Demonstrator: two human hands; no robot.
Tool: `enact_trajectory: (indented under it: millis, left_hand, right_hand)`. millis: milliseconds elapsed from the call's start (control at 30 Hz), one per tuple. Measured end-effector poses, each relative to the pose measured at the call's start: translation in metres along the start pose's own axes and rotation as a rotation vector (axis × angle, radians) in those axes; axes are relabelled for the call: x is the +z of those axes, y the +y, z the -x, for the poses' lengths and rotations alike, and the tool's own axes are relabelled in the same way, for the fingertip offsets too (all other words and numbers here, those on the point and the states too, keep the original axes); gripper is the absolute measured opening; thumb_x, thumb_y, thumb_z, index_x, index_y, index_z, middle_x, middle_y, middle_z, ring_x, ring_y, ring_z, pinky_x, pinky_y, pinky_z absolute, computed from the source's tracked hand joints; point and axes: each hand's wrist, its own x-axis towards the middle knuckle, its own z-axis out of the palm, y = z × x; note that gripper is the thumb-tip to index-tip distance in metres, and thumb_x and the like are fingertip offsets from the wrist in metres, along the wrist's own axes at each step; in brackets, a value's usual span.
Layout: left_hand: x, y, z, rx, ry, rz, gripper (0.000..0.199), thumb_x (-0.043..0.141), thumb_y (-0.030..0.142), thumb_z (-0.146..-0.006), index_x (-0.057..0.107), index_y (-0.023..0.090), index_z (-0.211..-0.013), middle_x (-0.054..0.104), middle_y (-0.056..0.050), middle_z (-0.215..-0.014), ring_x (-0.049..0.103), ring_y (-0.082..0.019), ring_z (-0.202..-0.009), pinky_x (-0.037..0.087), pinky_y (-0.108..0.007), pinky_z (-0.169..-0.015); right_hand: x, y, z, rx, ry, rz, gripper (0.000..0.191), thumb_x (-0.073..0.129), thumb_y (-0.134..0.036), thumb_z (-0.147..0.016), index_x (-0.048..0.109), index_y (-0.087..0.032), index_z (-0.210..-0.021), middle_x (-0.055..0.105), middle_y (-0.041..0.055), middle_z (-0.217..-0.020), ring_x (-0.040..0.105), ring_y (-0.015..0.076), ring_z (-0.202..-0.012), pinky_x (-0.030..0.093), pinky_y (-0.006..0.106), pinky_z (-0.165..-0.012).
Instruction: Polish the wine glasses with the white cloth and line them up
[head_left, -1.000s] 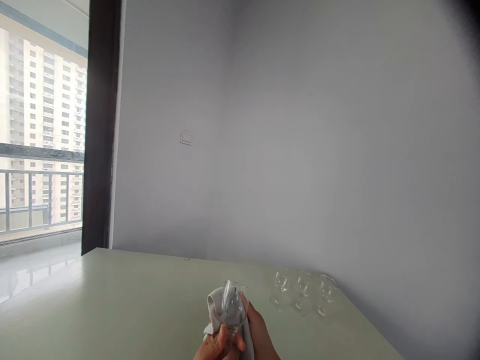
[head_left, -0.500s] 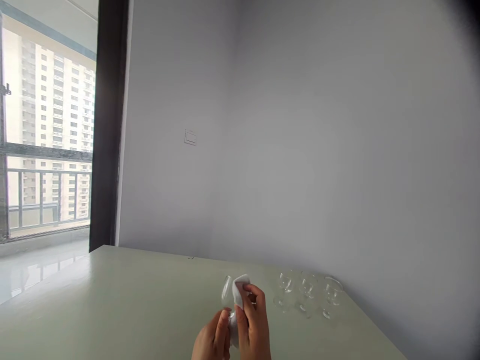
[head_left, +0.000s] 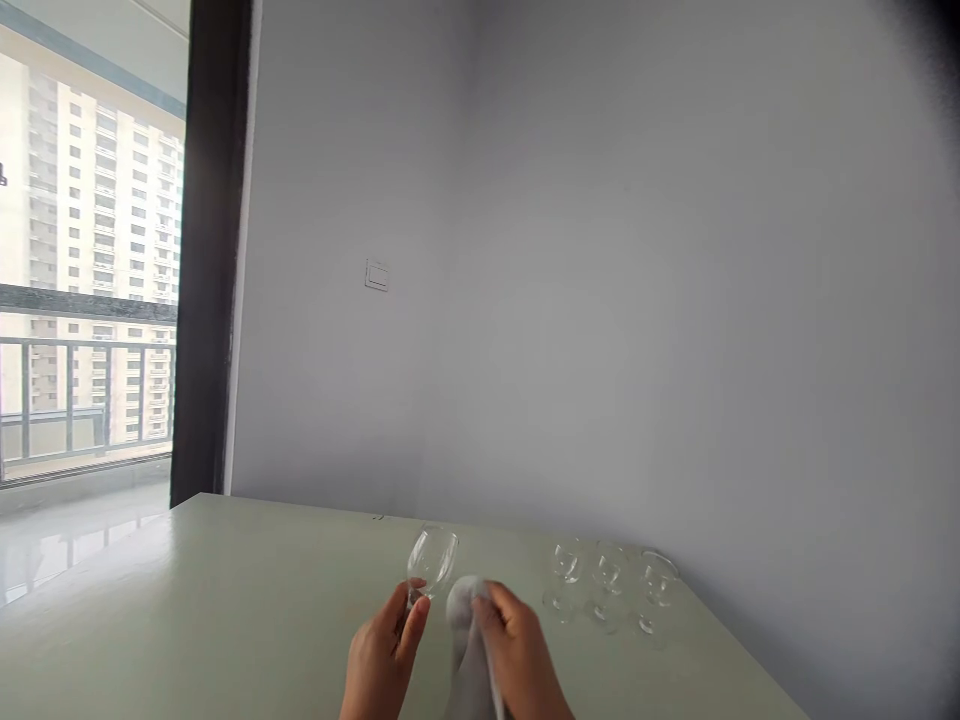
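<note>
A clear stemmed glass (head_left: 433,557) stands upright in my left hand (head_left: 386,645), whose fingers pinch it low, around the stem. The bowl shows above my fingers, while the base is hidden. Just to the right, my right hand (head_left: 517,640) grips a whitish cloth (head_left: 469,655) that hangs down from the fingers, somewhat blurred. The cloth and the glass are apart, with a small gap between them.
Several clear stemmed glasses, among them one at the near side (head_left: 566,565) and one at the far right (head_left: 658,585), stand on the pale green table (head_left: 225,600). A grey wall (head_left: 600,300) rises behind the table.
My hands have moved apart. The glass has shifted left and turned more upright in my left hand, and the cloth has come off it with my right hand.
</note>
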Motion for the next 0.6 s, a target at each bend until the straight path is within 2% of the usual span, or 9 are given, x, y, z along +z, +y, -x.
enact_trajectory:
  millis: [100, 200, 300, 400, 533, 600]
  left_hand:
    - [0.004, -0.015, -0.001, 0.155, 0.100, -0.157, 0.037, 0.044, 0.055, -0.082, 0.061, 0.023, -0.093, 0.051, 0.005, -0.052, 0.049, -0.015, -0.050, 0.033, -0.023, -0.054]
    - [0.016, -0.029, 0.000, 0.316, 0.209, -0.250, 0.034, 0.052, 0.054, -0.080, 0.063, 0.025, -0.094, 0.058, 0.002, -0.056, 0.053, -0.017, -0.055, 0.034, -0.025, -0.056]
    - [0.021, -0.034, 0.001, 0.402, 0.205, -0.328, 0.034, 0.055, 0.053, -0.079, 0.063, 0.026, -0.097, 0.063, 0.001, -0.061, 0.057, -0.018, -0.060, 0.038, -0.027, -0.062]
    - [0.015, -0.032, -0.002, 0.421, 0.121, -0.407, 0.034, 0.054, 0.051, -0.081, 0.063, 0.025, -0.100, 0.066, 0.000, -0.065, 0.060, -0.018, -0.062, 0.039, -0.028, -0.064]
    - [0.001, -0.032, -0.007, 0.521, 0.101, -0.534, 0.036, 0.051, 0.049, -0.083, 0.062, 0.021, -0.104, 0.068, -0.001, -0.071, 0.062, -0.018, -0.066, 0.040, -0.029, -0.065]
    - [-0.003, -0.034, -0.010, 0.616, 0.113, -0.593, 0.036, 0.050, 0.047, -0.085, 0.061, 0.020, -0.106, 0.068, -0.002, -0.074, 0.062, -0.018, -0.067, 0.040, -0.029, -0.067]
  right_hand:
    - [-0.028, -0.003, -0.012, 0.209, 0.160, -0.183, 0.037, 0.050, -0.052, -0.080, 0.046, -0.021, -0.061, 0.037, -0.0046, -0.056, 0.037, 0.0129, -0.054, 0.033, 0.024, -0.051]
    - [-0.033, -0.004, -0.014, 0.269, 0.214, -0.360, 0.039, 0.053, -0.057, -0.077, 0.048, -0.021, -0.063, 0.039, -0.0040, -0.057, 0.037, 0.0134, -0.056, 0.034, 0.024, -0.052]
    - [-0.020, -0.003, -0.008, 0.206, 0.157, -0.367, 0.039, 0.054, -0.057, -0.077, 0.060, -0.019, -0.077, 0.051, 0.0003, -0.066, 0.047, 0.0173, -0.065, 0.040, 0.027, -0.061]
    - [-0.007, -0.001, -0.001, 0.097, 0.064, -0.190, 0.040, 0.051, -0.054, -0.080, 0.065, -0.018, -0.091, 0.056, 0.0056, -0.082, 0.053, 0.0208, -0.075, 0.042, 0.031, -0.070]
    - [-0.007, 0.003, -0.001, 0.044, -0.080, 0.088, 0.029, 0.051, -0.043, -0.081, 0.069, -0.019, -0.084, 0.051, 0.0049, -0.079, 0.053, 0.0207, -0.072, 0.042, 0.032, -0.067]
    - [-0.012, 0.005, -0.003, 0.048, -0.135, 0.103, 0.021, 0.054, -0.035, -0.079, 0.068, -0.019, -0.076, 0.050, 0.0026, -0.075, 0.051, 0.0183, -0.069, 0.040, 0.030, -0.066]
